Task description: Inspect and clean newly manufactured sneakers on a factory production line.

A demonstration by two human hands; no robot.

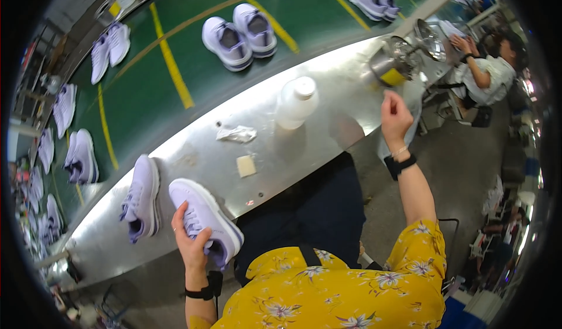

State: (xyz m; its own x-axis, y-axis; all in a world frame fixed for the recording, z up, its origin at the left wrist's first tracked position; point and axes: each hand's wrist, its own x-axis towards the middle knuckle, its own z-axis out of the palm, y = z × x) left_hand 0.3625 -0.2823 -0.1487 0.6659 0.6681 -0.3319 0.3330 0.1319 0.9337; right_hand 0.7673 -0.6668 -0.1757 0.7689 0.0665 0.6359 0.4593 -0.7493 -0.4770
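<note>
My left hand (190,244) grips a lavender sneaker (202,207) by its collar and laces, sole side turned to the right, above the metal bench's near edge. Just left of it, a matching lavender sneaker (142,197) lies on the bench. Out to the right, my right hand (397,118) is raised with its fingers curled together. Whatever they may hold is too small to make out. Beyond that hand stands a shiny metal pot (389,65) with a yellow label, its round lid (430,40) tilted up beside it.
On the metal bench (234,191) stand a white plastic bottle (297,103), a crumpled white wrapper (236,134) and a small cream square (246,165). A green conveyor belt (193,53) curves behind, carrying several lavender sneakers (227,43). At far right sits another person (492,65).
</note>
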